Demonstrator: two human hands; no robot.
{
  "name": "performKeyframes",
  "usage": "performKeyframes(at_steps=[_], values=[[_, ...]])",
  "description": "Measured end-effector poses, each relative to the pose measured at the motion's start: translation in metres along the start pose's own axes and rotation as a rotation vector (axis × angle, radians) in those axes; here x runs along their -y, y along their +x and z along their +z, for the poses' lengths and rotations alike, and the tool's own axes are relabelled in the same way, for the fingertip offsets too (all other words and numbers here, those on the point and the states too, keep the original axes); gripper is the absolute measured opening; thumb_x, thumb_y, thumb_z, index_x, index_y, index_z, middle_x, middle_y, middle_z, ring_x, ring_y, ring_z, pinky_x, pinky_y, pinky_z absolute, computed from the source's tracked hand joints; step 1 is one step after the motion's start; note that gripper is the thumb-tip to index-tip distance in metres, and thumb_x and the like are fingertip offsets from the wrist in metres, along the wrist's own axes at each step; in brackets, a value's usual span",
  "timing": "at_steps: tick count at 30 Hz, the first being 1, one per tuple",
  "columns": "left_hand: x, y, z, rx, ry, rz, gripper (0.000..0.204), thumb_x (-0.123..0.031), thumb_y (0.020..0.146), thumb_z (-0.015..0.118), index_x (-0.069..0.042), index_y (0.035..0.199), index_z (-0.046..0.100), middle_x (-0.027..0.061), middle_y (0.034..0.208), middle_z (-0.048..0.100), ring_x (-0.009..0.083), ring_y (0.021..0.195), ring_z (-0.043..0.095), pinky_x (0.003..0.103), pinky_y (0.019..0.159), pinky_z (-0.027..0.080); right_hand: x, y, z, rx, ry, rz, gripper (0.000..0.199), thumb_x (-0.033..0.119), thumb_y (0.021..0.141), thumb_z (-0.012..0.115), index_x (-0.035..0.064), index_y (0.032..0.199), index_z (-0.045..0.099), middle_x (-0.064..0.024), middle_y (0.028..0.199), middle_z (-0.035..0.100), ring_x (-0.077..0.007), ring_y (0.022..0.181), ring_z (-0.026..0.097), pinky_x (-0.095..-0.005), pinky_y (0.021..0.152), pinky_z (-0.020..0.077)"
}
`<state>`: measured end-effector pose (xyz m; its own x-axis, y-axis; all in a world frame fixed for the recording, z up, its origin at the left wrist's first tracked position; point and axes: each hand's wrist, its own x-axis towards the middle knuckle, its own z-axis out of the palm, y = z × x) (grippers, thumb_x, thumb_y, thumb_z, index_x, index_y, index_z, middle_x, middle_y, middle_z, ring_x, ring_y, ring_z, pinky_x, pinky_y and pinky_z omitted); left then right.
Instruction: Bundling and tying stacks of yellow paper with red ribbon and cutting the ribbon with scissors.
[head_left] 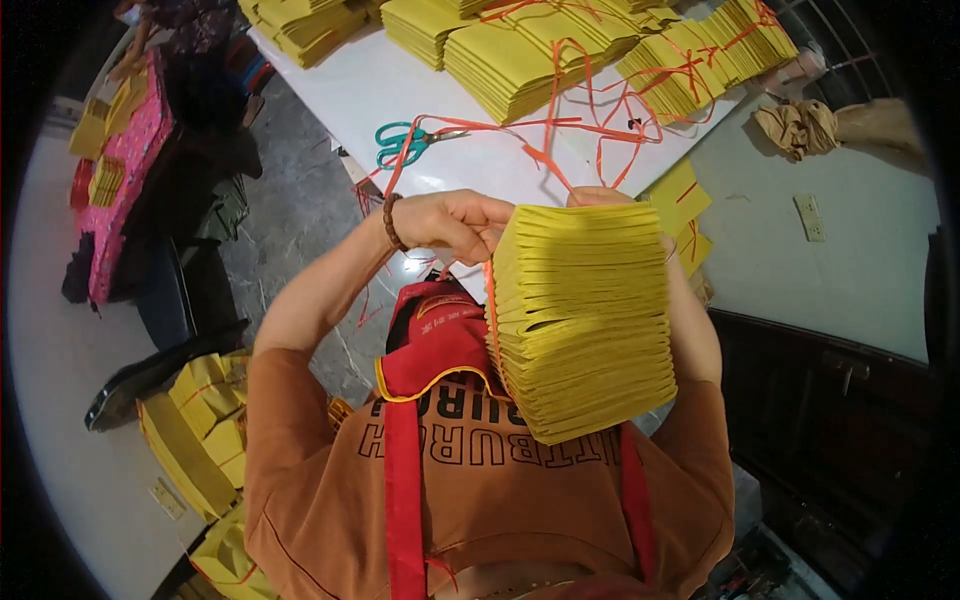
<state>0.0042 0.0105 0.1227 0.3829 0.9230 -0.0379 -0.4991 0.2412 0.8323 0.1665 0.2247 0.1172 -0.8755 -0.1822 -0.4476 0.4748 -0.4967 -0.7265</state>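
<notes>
Two bare hands are holding a thick stack of yellow folded paper pieces (585,320) upright in front of the person's chest, above the near edge of a white table (500,165). The left hand (455,222), wearing a brown bead bracelet (391,221) at the wrist, is curling its fingers closed against the stack's upper left corner, where they are pinching an orange plastic strap (489,300) that is running down the stack's left side. The right hand (600,196) is sitting behind the top of the stack with only its knuckles showing, so whether its fingers are spread or closed cannot be told. More orange straps (600,120) are lying loose and tangled across the table. Green-handled scissors (405,143) are resting on the table, well apart from the hands. Several rows of yellow paper bundles (520,60) are lining the far side of the table. More yellow bundles are sitting in a heap (205,420) low on the person's left. The person is wearing an orange shirt and a red apron (430,350).
</notes>
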Motion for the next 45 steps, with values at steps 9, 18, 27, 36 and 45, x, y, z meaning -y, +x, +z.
performKeyframes(at_steps=[9,18,27,36,45], values=[[-0.078,0.000,-0.001,-0.028,0.624,-0.046,0.050,-0.002,0.074,0.054,-0.002,0.123,0.040,0.0002,0.090,0.057,0.0040,0.064,0.045,0.019,0.054,0.038,0.017,0.020,0.031,0.130,-0.244,0.211,0.022,0.022,0.088,0.051,0.0035,0.097,0.057,-0.0004,0.088,0.060,-0.0058,0.078,0.055,-0.0212,0.067,0.0462],[-0.087,0.103,-0.001,0.023,1.129,-0.160,0.055,0.000,0.072,0.049,-0.010,0.125,0.039,0.0042,0.073,0.049,0.0136,0.064,0.048,0.029,0.060,0.042,-0.001,0.020,0.021,0.042,-0.104,0.141,0.023,0.022,0.088,0.049,0.0030,0.099,0.055,-0.0016,0.091,0.059,-0.0069,0.080,0.055,-0.0220,0.069,0.0462],[-0.055,0.094,0.014,-0.381,1.957,0.550,0.051,-0.013,0.077,0.055,-0.015,0.126,0.039,0.0090,0.085,0.059,0.0246,0.078,0.056,0.036,0.070,0.043,-0.012,0.012,0.012,-0.018,-0.018,0.081,0.025,0.023,0.089,0.048,0.0025,0.102,0.054,-0.0028,0.093,0.059,-0.0079,0.083,0.054,-0.0229,0.071,0.0462],[-0.032,0.036,0.010,-0.318,0.913,-0.156,0.035,-0.024,0.083,0.047,-0.005,0.112,0.052,0.0123,0.087,0.062,0.0194,0.076,0.058,0.031,0.070,0.046,-0.016,0.003,0.014,-0.031,0.043,0.031,0.027,0.023,0.089,0.047,0.0020,0.104,0.053,-0.0039,0.096,0.058,-0.0090,0.085,0.054,-0.0237,0.072,0.0462],[-0.008,0.010,0.030,-0.416,0.515,0.236,0.029,-0.006,0.089,0.038,0.001,0.114,0.050,0.0058,0.099,0.061,0.0091,0.089,0.054,0.024,0.082,0.043,-0.020,-0.003,0.018,-0.049,0.076,0.026,0.028,0.024,0.089,0.046,0.0014,0.106,0.051,-0.0051,0.098,0.057,-0.0101,0.087,0.054,-0.0246,0.074,0.0462]])
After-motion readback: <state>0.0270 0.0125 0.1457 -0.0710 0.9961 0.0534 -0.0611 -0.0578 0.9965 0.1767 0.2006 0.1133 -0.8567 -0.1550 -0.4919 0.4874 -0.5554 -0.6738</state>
